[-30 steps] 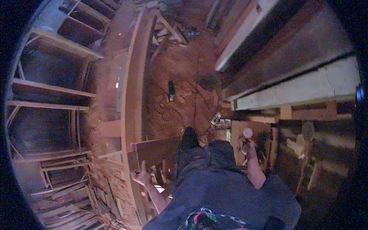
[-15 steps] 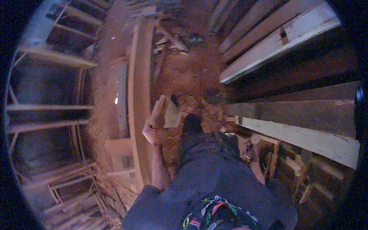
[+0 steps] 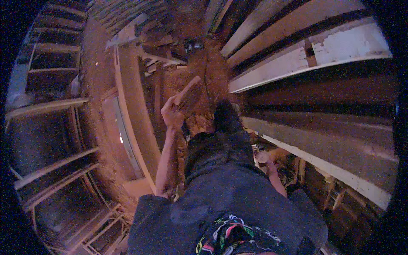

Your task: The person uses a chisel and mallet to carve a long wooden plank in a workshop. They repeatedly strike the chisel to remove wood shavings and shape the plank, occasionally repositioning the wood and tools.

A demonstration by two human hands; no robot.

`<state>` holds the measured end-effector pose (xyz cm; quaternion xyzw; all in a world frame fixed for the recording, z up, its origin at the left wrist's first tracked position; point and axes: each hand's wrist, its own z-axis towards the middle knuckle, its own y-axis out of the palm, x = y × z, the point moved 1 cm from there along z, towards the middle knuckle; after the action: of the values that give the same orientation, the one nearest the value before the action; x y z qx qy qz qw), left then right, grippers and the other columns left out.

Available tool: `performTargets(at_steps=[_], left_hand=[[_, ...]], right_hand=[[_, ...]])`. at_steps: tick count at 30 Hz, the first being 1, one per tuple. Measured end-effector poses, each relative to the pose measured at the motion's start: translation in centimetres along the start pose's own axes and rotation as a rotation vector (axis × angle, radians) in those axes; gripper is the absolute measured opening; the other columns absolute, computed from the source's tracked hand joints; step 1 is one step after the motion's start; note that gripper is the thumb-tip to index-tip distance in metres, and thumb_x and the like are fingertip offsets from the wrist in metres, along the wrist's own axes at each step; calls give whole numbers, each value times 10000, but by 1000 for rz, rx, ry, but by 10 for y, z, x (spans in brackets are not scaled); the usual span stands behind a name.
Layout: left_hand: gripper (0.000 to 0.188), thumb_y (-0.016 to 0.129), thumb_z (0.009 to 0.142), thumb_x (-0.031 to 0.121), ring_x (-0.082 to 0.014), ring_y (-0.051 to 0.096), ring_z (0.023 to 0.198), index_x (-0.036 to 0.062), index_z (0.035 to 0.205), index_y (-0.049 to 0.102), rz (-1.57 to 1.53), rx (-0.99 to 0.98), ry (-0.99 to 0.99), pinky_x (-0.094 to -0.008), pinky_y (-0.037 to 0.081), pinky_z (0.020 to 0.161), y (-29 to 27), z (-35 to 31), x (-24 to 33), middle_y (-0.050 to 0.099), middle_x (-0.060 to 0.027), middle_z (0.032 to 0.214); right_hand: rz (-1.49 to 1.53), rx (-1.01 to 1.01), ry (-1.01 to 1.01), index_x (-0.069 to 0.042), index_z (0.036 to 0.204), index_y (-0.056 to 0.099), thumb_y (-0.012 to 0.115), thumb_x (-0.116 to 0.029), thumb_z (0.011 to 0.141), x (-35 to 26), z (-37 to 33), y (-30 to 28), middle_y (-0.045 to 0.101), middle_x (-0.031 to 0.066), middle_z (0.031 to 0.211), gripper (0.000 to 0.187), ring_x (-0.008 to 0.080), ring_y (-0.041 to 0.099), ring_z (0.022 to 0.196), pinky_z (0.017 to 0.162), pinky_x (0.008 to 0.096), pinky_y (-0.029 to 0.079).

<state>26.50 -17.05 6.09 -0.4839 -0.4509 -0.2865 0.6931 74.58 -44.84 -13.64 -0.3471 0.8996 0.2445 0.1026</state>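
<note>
My left hand (image 3: 173,114) is closed around a short piece of wood (image 3: 189,91), which points up and away to the right. The wood is held in front of my body, over the reddish-brown ground. Down by my right side, my right hand (image 3: 268,165) is closed on an object with a pale round end (image 3: 262,157). Dim light and blur hide what kind of object that is. My dark-clothed leg (image 3: 226,117) reaches forward between the two hands.
Long stacked beams (image 3: 310,78) rise on my right, with a pale-edged board (image 3: 323,163) beside my right arm. A long wooden beam (image 3: 135,95) runs along my left. Wooden shelf-like frames (image 3: 51,106) stand farther left. Loose wood scraps (image 3: 159,59) lie ahead.
My view has turned and the beams have shifted in it. My left hand has risen farther forward, with the wood now tilted to the right. My right hand stays low at my side.
</note>
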Motion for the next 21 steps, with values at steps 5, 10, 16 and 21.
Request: performTargets(at_steps=[5,10,16,21], left_hand=[[405,873,750,148,-202,732,913,41,1112,727,176,-289,227,-335,574,815,101,118,-47,759,-106,981],[390,836,766,252,-357,727,925,78,1101,740,221,-711,149,-425,579,817,244,206,-125,755,-147,1001],[452,797,743,354,-432,688,957,88,1102,732,538,-1332,426,-515,568,845,424,299,-227,734,-189,999],[549,782,754,304,-403,686,1024,92,1247,664,243,-1143,570,-503,577,861,530,339,-257,706,-184,1134]], right_hand=[[101,-14,54,-69,1206,620,599,-308,1019,-12,72,59,704,62,943,305,165,690,755,554,302,561],[149,38,132,-63,1232,616,601,-302,1020,-44,104,100,711,68,958,319,162,694,758,548,303,563],[258,105,227,-57,1262,612,603,-294,1021,-44,97,142,719,76,975,339,159,698,762,541,305,566],[295,149,280,-52,1288,609,604,-288,1022,-45,91,170,726,82,990,356,157,702,766,535,306,568]])
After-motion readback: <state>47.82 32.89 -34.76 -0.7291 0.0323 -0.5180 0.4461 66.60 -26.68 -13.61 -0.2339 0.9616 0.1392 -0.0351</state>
